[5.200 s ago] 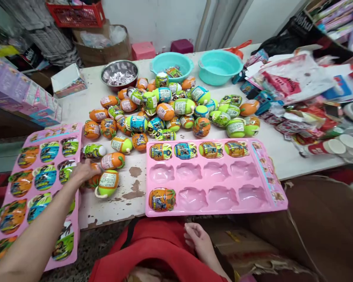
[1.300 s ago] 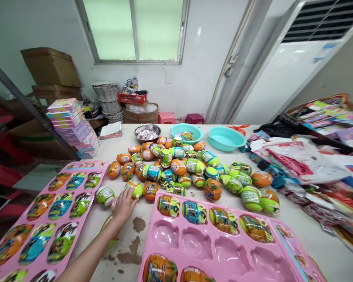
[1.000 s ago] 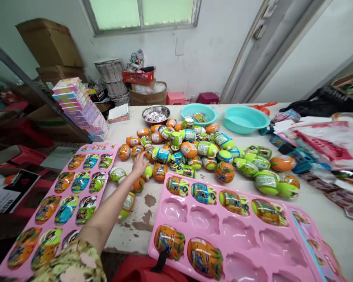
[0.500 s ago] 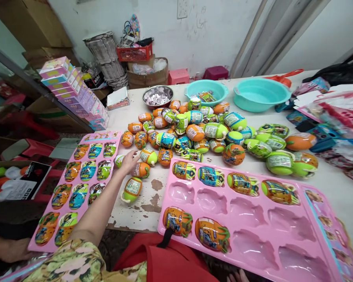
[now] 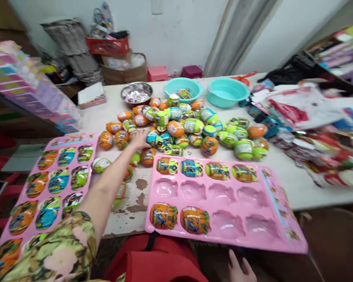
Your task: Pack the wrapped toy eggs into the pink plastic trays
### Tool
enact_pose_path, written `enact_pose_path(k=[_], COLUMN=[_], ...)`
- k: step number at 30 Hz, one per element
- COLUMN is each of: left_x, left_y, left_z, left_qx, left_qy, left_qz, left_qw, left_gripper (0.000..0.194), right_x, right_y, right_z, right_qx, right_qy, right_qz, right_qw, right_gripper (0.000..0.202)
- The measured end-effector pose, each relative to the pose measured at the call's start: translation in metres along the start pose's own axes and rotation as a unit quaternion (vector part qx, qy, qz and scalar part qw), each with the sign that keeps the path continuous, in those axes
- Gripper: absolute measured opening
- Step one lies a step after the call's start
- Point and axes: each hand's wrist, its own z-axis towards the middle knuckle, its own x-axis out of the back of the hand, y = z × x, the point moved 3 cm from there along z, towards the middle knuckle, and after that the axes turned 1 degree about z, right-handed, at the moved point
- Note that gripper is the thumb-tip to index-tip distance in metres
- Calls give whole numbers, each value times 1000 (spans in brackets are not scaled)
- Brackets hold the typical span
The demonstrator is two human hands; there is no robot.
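My left hand reaches over the pile, fingers apart, at the left end of a blue toy egg. Contact with it is hard to make out through blur. Several orange and green toy eggs lie around it, such as an orange egg just below. My right hand is under the front edge of a pink blister tray, fingers apart and holding nothing visible. Eggs fill the tray's top row and two front-row pockets; its other pockets are bare.
Another pink tray full of eggs lies at left, partly behind my arm. Behind the pile stand a metal bowl of small packets and two turquoise basins. Plastic bags heap up at right; stacked boxes rise at left.
My left hand has moved forward and right, from the near eggs to the blue egg. The view has turned rightward. More of my right hand shows below the tray.
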Motion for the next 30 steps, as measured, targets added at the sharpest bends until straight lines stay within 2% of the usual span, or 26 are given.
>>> enact_pose_path(k=[2,4,5,9,13,15,17,18,19,21,23,24,26,27,28,30], left_x=[4,4,2,-9,-14,-8,3,10,15,19,16,11,-2,-11,-21,-42], left_y=[1,-3,-6,-7,0,1,4,7,11,24,45,60,92,107,120,136], left_z=[2,0,-2,-15,-21,-26,-42,-55,-69,-101,-133,-148,-172,-179,-184,-188], left_qx=[-34,-60,-64,-42,35,72,77,72,65,51,20,-6,-63,-76,-71,-14], left_qy=[6,37,54,72,67,115,170,177,160,55,-91,-160,-252,-266,-257,-194], left_qz=[37,65,66,16,-92,-145,-211,-251,-294,-371,-413,-423,-438,-454,-479,-539], left_qw=[999,995,994,996,993,980,959,949,940,926,906,892,861,847,836,819], left_gripper=[86,76,71,71,76,74,76,78,79,80,77,75,74,75,76,75], right_x=[14,15,12,-18,-44,-51,-52,-51,-50,-53,-64,-72,-91,-100,-108,-120], right_y=[-27,-54,-66,-96,-111,-119,-125,-127,-129,-132,-136,-138,-144,-147,-149,-149], right_z=[-17,-29,-33,-36,-32,-30,-32,-34,-37,-44,-55,-62,-82,-92,-102,-117], right_qx=[73,169,206,255,282,305,331,341,344,318,255,213,119,67,12,-92], right_qy=[83,110,105,-5,-90,-102,-105,-109,-121,-173,-265,-324,-447,-501,-541,-575], right_qz=[-48,-25,-3,49,37,30,35,40,47,70,109,139,218,259,294,346], right_qw=[993,979,973,966,954,947,937,933,930,929,923,911,859,823,788,735], right_gripper=[87,84,79,65,61,60,57,56,56,55,55,57,60,60,61,62])
